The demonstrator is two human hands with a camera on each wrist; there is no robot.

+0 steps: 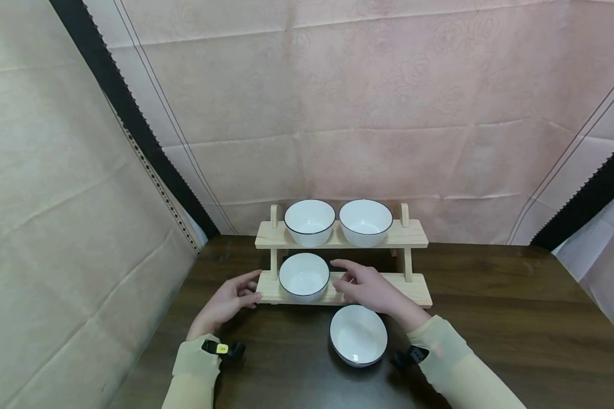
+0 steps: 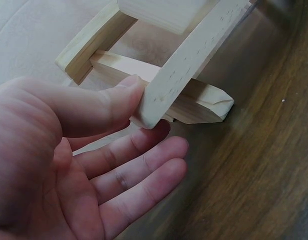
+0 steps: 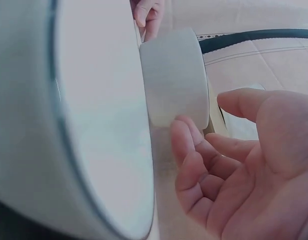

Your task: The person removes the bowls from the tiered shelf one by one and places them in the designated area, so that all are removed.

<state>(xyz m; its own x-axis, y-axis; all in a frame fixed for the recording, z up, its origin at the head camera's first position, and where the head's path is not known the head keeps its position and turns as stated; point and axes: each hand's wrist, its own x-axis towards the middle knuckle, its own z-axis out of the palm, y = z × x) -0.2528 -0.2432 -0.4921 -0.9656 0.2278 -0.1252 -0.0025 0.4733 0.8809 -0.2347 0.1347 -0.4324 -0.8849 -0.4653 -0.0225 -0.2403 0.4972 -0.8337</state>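
Observation:
A two-tier wooden shelf (image 1: 414, 289) stands on the table. My left hand (image 1: 230, 302) is at the left end of its lower board; in the left wrist view the thumb (image 2: 108, 102) and index finger pinch that board end (image 2: 161, 100). A white bowl with a dark rim (image 1: 304, 275) sits on the lower board's left half. Just right of this bowl is my right hand (image 1: 364, 286), its fingers loosely bent and holding nothing. In the right wrist view the fingertips are right at the bowl's side (image 3: 176, 80). Another such bowl (image 1: 358, 335) stands on the table in front of the shelf.
Two more white bowls, a left one (image 1: 309, 222) and a right one (image 1: 365, 223), sit side by side on the upper board between short upright posts. The dark brown wooden table (image 1: 491, 318) meets pale fabric walls (image 1: 389, 113) behind and at the sides.

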